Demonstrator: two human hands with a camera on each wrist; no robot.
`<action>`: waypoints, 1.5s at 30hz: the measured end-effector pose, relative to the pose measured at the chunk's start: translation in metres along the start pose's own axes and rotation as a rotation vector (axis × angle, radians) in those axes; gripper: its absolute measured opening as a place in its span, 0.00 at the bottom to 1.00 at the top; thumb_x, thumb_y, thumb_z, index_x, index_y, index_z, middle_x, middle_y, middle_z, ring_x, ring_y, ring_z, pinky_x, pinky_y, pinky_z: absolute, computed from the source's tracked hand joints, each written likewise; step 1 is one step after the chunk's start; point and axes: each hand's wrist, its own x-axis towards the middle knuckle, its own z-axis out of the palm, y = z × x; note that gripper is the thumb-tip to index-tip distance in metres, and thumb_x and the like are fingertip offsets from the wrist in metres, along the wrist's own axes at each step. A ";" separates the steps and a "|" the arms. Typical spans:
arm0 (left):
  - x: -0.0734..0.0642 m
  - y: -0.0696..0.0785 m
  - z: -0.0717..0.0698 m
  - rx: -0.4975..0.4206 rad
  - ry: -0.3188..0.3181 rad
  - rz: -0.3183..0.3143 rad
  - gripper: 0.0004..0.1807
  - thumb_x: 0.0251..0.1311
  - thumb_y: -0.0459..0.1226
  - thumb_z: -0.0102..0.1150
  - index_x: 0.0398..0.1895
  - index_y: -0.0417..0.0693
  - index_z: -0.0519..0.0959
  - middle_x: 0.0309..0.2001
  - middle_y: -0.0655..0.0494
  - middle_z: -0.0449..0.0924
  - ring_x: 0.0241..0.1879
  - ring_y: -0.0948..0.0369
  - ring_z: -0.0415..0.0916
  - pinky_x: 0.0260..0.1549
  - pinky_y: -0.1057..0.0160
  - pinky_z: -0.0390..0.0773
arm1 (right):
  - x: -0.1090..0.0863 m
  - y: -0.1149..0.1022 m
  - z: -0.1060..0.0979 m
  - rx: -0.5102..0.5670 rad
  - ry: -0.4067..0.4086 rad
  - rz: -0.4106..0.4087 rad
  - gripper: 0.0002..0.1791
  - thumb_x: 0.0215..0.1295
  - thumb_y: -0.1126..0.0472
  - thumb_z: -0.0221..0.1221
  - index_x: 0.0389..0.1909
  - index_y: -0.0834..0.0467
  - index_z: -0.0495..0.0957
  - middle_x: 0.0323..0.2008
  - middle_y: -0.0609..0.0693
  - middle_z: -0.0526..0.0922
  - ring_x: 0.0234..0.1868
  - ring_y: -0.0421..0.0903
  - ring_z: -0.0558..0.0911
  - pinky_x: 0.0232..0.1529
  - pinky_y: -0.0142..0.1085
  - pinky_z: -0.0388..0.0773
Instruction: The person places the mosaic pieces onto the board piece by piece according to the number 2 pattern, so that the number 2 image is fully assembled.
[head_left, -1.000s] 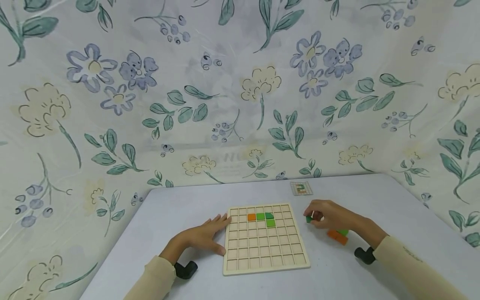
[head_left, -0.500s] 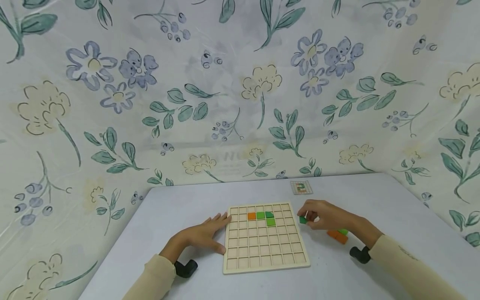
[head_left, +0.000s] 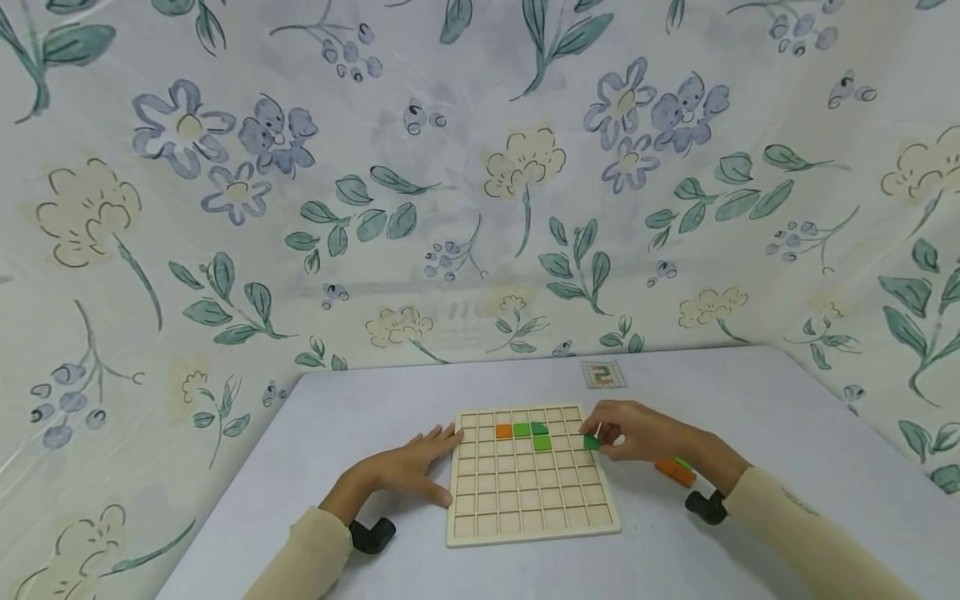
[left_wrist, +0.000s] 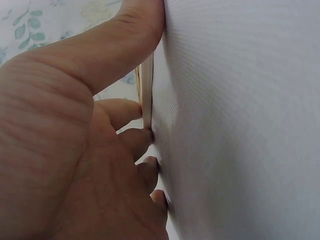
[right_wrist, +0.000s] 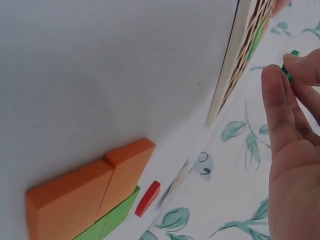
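Right hand [head_left: 636, 430] pinches green tile [head_left: 591, 442] at grid board [head_left: 529, 482]'s right edge. Left hand [head_left: 407, 468], fingers spread, touches left edge. Wall cloth [head_left: 467, 313] lettering too faint to read.

Long sleeves, pale beige & plain, on both arms: L sleeve [head_left: 300, 557] w/ a slightly wavy edge nr the wrist, R sleeve [head_left: 787, 529] w/ a small dark marking [head_left: 797, 501] on the forearm, too tiny to read. L wrist unit [head_left: 372, 537] & R wrist unit [head_left: 706, 507] both blk, short, stubby, w/ rounded ends, approx same size. L hand [head_left: 408, 468] & R hand [head_left: 637, 430] bare, w/ fine palm creases visible in L wrist cam
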 end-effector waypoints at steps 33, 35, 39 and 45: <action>-0.003 0.002 -0.001 0.000 0.001 0.001 0.60 0.47 0.54 0.75 0.80 0.50 0.51 0.82 0.51 0.40 0.81 0.48 0.34 0.78 0.42 0.38 | 0.028 -0.017 0.018 0.006 -0.052 -0.054 0.09 0.63 0.66 0.65 0.43 0.60 0.81 0.41 0.47 0.81 0.39 0.33 0.81 0.43 0.27 0.84; -0.003 0.002 -0.001 0.000 0.002 0.003 0.60 0.48 0.53 0.75 0.80 0.50 0.51 0.82 0.50 0.40 0.81 0.47 0.34 0.78 0.42 0.38 | 0.029 -0.017 0.020 0.006 -0.049 -0.069 0.09 0.63 0.66 0.65 0.44 0.61 0.82 0.41 0.47 0.80 0.38 0.32 0.80 0.43 0.26 0.83; -0.003 0.002 -0.001 0.001 0.002 0.001 0.60 0.47 0.54 0.75 0.80 0.50 0.51 0.82 0.49 0.40 0.81 0.47 0.34 0.78 0.42 0.38 | 0.032 -0.017 0.022 -0.007 -0.046 -0.090 0.08 0.64 0.65 0.64 0.43 0.61 0.83 0.40 0.47 0.79 0.37 0.31 0.79 0.41 0.26 0.83; -0.004 0.002 0.000 0.019 0.003 0.007 0.61 0.46 0.56 0.74 0.80 0.50 0.51 0.82 0.49 0.40 0.81 0.47 0.34 0.78 0.42 0.38 | 0.036 -0.020 0.025 -0.008 -0.047 -0.052 0.09 0.64 0.63 0.64 0.44 0.59 0.83 0.40 0.45 0.79 0.37 0.32 0.79 0.42 0.25 0.83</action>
